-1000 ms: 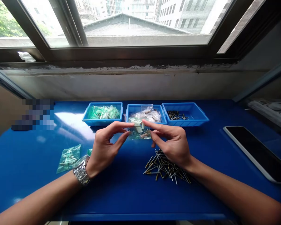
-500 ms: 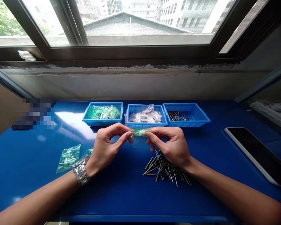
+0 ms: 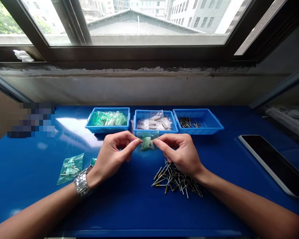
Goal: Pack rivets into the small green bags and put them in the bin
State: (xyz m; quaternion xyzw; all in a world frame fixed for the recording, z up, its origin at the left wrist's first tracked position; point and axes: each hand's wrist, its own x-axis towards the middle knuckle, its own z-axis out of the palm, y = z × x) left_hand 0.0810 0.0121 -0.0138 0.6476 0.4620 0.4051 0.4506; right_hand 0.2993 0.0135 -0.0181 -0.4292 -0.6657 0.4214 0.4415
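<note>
A small green plastic bag (image 3: 147, 142) with pale pieces inside is stretched between my two hands, above the blue table. My left hand (image 3: 119, 151), with a metal watch on its wrist, pinches the bag's left edge between thumb and finger. Its right edge is pinched by my right hand (image 3: 180, 151). Below the right hand lies a loose heap of pop rivets (image 3: 173, 179). Another green bag of pale pieces (image 3: 71, 168) rests left of my left wrist, with part of one more green bag (image 3: 93, 161) showing behind the wrist.
Along the back stand three blue trays: one with green bags (image 3: 107, 127), one with clear bags of metal pieces (image 3: 155, 131), one with dark rivets (image 3: 201, 129). A phone (image 3: 271, 162) lies at the right. Behind the table is a wall below a window.
The bag between my hands now hangs upright and unfolded, its face showing, where before it was a narrow, blurred strip. Both hands keep their pinch. The view has shifted slightly.
</note>
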